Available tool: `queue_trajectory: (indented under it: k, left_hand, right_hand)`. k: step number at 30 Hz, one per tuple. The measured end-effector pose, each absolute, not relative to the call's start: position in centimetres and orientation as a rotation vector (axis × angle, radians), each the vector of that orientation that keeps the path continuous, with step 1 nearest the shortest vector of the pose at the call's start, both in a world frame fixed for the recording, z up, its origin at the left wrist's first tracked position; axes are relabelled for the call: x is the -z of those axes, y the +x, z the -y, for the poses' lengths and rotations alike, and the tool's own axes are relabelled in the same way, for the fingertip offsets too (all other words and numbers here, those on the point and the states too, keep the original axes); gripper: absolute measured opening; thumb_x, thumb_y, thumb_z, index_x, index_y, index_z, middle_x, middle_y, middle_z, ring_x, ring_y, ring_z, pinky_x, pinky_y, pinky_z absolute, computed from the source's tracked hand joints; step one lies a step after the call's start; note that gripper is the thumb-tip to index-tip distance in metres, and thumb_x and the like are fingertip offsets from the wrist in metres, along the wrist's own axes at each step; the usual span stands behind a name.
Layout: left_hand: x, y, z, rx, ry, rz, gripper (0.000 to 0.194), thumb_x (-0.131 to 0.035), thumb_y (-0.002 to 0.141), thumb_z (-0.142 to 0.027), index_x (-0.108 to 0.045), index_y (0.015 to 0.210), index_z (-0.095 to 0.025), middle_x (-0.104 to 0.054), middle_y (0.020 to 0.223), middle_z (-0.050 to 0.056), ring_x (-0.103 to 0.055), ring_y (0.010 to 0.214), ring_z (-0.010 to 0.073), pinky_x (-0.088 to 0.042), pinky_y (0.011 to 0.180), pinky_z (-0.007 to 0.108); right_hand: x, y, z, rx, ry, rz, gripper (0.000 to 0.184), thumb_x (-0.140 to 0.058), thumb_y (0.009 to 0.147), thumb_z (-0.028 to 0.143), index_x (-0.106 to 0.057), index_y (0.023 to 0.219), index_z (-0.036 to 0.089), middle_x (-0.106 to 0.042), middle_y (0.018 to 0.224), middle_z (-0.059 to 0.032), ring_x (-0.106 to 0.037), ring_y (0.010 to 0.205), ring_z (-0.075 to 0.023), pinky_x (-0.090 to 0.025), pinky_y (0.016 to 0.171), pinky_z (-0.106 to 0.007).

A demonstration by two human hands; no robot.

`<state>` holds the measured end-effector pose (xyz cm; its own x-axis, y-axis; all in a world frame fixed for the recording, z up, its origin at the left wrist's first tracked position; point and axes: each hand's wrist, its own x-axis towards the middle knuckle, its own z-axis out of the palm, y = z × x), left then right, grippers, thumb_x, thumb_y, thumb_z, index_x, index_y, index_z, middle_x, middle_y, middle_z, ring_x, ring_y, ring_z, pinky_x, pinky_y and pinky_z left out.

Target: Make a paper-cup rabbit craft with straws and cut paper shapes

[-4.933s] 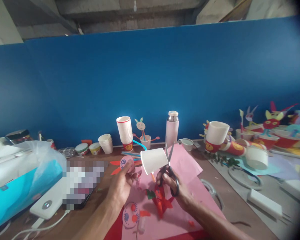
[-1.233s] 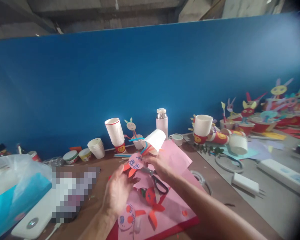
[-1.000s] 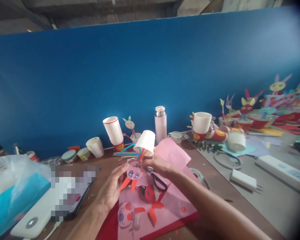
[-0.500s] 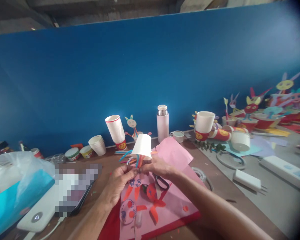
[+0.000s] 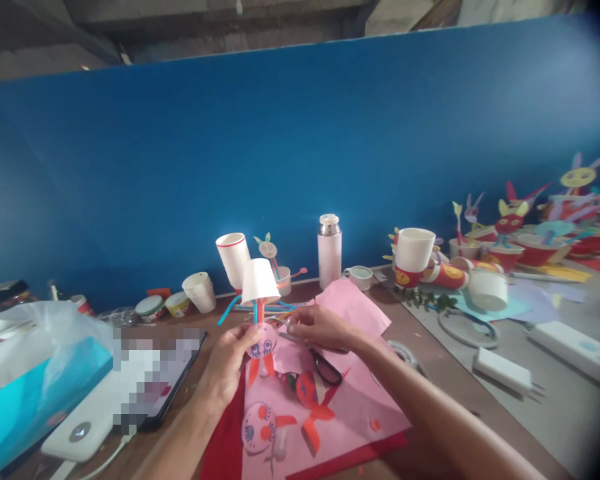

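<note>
My left hand is closed, thumb and fingers pinching an upside-down paper rabbit with a drawn face and orange ears pointing down. Blue and orange strips run from its head up into an inverted white paper cup. My right hand is closed, just right of the rabbit above the pink paper; what its fingertips hold, if anything, I cannot make out. Below it lie black-handled scissors. A round paper face and orange paper pieces lie on the pink paper.
Behind stand a stack of paper cups, a pink thermos and another paper rabbit. At left lie a white power bank and a phone. A charger and several cup rabbits are at right.
My right hand has come away from the rabbit and moved slightly right. My left hand keeps hold of it, and the cup has shifted left and tipped more upright.
</note>
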<state>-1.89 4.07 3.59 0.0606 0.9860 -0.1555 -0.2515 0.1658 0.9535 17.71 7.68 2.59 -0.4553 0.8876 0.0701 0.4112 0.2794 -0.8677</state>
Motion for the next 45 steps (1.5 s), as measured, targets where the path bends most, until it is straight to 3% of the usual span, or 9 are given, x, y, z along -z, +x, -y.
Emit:
queue_trajectory:
  k: [2, 5, 19, 24, 27, 30, 35, 40, 45]
  left_hand:
    - [-3.0, -2.5, -4.8, -1.302, 0.936, -1.085, 0.026, -0.071, 0.059, -0.027, -0.067, 0.078, -0.011, -0.068, 0.066, 0.005, -0.061, 0.058, 0.0154, -0.047, 0.059, 0.026]
    - [-2.1, -3.3, -5.8, -1.470, 0.914, -1.133, 0.025, -0.072, 0.057, -0.025, -0.067, 0.077, -0.010, -0.068, 0.065, 0.004, -0.061, 0.061, 0.0143, -0.046, 0.061, 0.023]
    - [-1.8, -4.5, -6.7, -1.613, 0.816, -1.120, 0.023, -0.070, 0.059, -0.026, -0.066, 0.077, -0.012, -0.068, 0.062, 0.002, -0.060, 0.060, 0.0115, -0.045, 0.060, 0.020]
    - [-1.9, -4.6, -6.8, -1.636, 0.786, -1.113, 0.021, -0.069, 0.060, -0.026, -0.064, 0.076, -0.014, -0.067, 0.063, 0.000, -0.060, 0.060, 0.0110, -0.045, 0.060, 0.020]
    - [-2.1, -4.7, -6.6, -1.655, 0.783, -1.116, 0.020, -0.069, 0.060, -0.026, -0.063, 0.075, -0.013, -0.067, 0.063, 0.000, -0.059, 0.060, 0.0104, -0.044, 0.060, 0.020]
    - [-2.4, -4.6, -6.5, -1.672, 0.783, -1.113, 0.020, -0.068, 0.061, -0.026, -0.063, 0.074, -0.013, -0.066, 0.062, 0.000, -0.058, 0.059, 0.0097, -0.043, 0.059, 0.019]
    - [-2.7, -4.5, -6.2, -1.713, 0.758, -1.093, 0.017, -0.069, 0.060, -0.026, -0.062, 0.070, -0.013, -0.065, 0.060, -0.001, -0.057, 0.057, 0.0089, -0.043, 0.059, 0.019]
    - [-3.1, -4.0, -5.7, -1.737, 0.699, -1.076, 0.015, -0.067, 0.060, -0.022, -0.062, 0.070, -0.013, -0.067, 0.063, -0.001, -0.059, 0.061, 0.0096, -0.044, 0.061, 0.019]
    - [-3.5, -2.9, -4.8, -1.700, 0.716, -1.067, 0.012, -0.065, 0.061, -0.022, -0.063, 0.070, -0.014, -0.069, 0.067, 0.002, -0.062, 0.065, 0.0131, -0.046, 0.063, 0.022]
  right_hand:
    - [-2.4, 18.7, -8.0, -0.690, -1.495, 2.249, 0.023, -0.055, 0.070, 0.040, -0.062, 0.081, 0.021, -0.061, 0.067, -0.0010, -0.051, 0.057, -0.0123, -0.032, 0.052, -0.022]
    - [-2.2, 19.6, -8.0, -0.469, -1.662, 2.381, 0.022, -0.061, 0.061, 0.032, -0.064, 0.080, 0.022, -0.064, 0.069, -0.0042, -0.056, 0.064, -0.0187, -0.032, 0.055, -0.026]
    - [-3.6, 18.6, -6.0, -0.295, -1.841, 2.650, 0.047, -0.066, 0.051, 0.032, -0.063, 0.096, 0.020, -0.067, 0.086, -0.0106, -0.060, 0.085, -0.0303, -0.040, 0.068, -0.035]
    - [-3.9, 17.7, -5.5, -0.276, -1.897, 2.665, 0.035, -0.063, 0.052, 0.027, -0.065, 0.084, 0.014, -0.066, 0.083, -0.0152, -0.061, 0.080, -0.0321, -0.041, 0.064, -0.036]
    - [-3.8, 18.3, -5.9, -0.285, -1.861, 2.666, 0.032, -0.060, 0.055, 0.026, -0.065, 0.086, 0.017, -0.067, 0.085, -0.0126, -0.060, 0.081, -0.0308, -0.040, 0.064, -0.035]
    - [-3.8, 20.1, -6.9, -0.464, -1.775, 2.636, 0.034, -0.057, 0.060, 0.031, -0.062, 0.093, 0.024, -0.066, 0.085, -0.0059, -0.060, 0.076, -0.0238, -0.040, 0.059, -0.029]
    - [-4.1, 22.0, -8.2, -1.367, -1.260, 2.193, 0.030, -0.051, 0.073, 0.029, -0.050, 0.101, 0.017, -0.059, 0.070, -0.0016, -0.054, 0.058, -0.0115, -0.038, 0.051, -0.021]
    - [-3.6, 20.1, -7.4, -1.612, -0.684, 1.968, 0.040, -0.052, 0.078, 0.044, -0.044, 0.105, 0.015, -0.052, 0.075, -0.0017, -0.051, 0.063, -0.0102, -0.039, 0.059, -0.023]
    - [-1.9, 16.9, -6.3, -1.735, -0.538, 1.918, 0.042, -0.048, 0.079, 0.051, -0.046, 0.100, 0.014, -0.050, 0.071, -0.0006, -0.049, 0.060, -0.0099, -0.036, 0.056, -0.023]
